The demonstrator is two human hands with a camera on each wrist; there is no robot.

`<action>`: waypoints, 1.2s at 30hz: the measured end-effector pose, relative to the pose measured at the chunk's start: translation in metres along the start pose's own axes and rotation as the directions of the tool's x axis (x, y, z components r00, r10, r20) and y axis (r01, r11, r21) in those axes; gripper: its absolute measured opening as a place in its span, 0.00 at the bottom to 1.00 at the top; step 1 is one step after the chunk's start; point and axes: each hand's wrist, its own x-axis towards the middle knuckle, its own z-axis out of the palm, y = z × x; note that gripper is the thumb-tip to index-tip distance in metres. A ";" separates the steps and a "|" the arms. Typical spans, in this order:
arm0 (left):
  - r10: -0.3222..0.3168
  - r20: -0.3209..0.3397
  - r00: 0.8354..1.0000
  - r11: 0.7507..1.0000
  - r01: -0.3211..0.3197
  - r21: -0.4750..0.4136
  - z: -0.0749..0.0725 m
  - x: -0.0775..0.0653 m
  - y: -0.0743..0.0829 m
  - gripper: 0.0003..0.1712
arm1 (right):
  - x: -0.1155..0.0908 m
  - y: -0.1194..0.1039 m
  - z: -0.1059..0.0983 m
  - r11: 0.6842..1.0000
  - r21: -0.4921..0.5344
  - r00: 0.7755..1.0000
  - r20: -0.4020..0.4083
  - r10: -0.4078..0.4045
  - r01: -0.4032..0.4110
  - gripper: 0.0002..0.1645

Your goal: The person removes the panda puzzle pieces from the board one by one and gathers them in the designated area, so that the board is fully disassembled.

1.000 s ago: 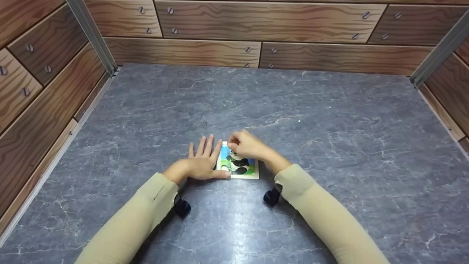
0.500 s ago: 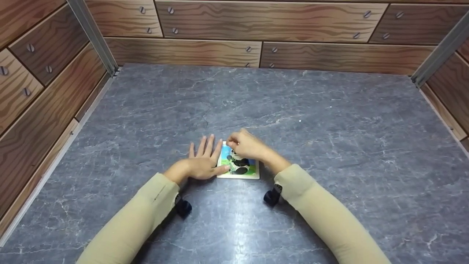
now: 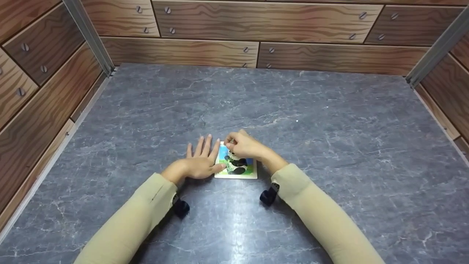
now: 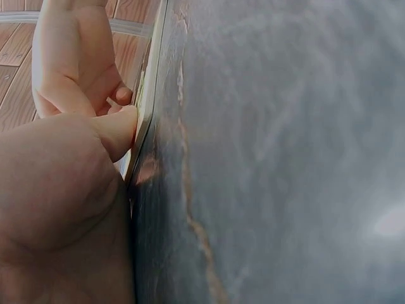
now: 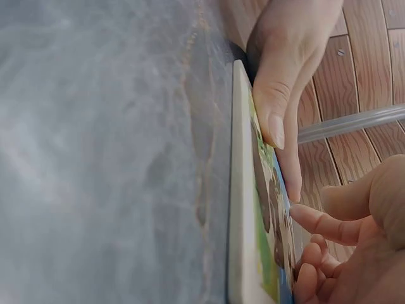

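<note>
Bracing panda board (image 3: 239, 169) flat on marbled table (image 3: 329, 128) with unclasped left grip (image 3: 199, 164), straight-fingered beside it and thumb on its left edge, presumably against sliding, while touching its upper part with right grip (image 3: 244, 145), partly curled, whether pinching anything impossible to tell.

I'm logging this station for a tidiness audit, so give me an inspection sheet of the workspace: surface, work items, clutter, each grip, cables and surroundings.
Surface: grey marble-patterned tabletop.
Job's things: one panda picture board, lying flat.
Clutter: one small white speck, beyond the board and to its right.
Left grip: fingers spread beside the board, thumb on its left part.
Right grip: fingers bent at the board's far part; whether they pinch anything is unclear.
Cables: nothing seen.
Surroundings: wood-patterned walls, grey corner posts, a black device at each wrist.
</note>
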 end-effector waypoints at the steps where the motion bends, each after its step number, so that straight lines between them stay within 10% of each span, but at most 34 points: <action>1: -0.001 0.001 1.000 1.000 0.001 -0.004 0.000 0.000 0.000 0.48 | 0.000 -0.001 0.000 1.000 0.014 1.000 0.009 0.012 -0.012 0.10; 13: -0.030 0.005 1.000 0.999 0.030 0.015 0.001 0.003 -0.002 0.48 | 0.001 -0.005 -0.006 0.991 0.113 0.995 0.074 0.065 -0.073 0.10; 25: -0.031 -0.010 0.999 0.999 0.031 0.014 0.005 0.006 -0.003 0.48 | 0.003 0.004 -0.007 0.987 0.137 0.996 0.003 -0.089 0.088 0.11; 36: -0.021 0.002 1.000 1.000 0.021 0.008 0.000 -0.001 0.000 0.48 | 0.009 0.008 -0.004 0.974 0.207 0.993 -0.095 -0.068 0.086 0.09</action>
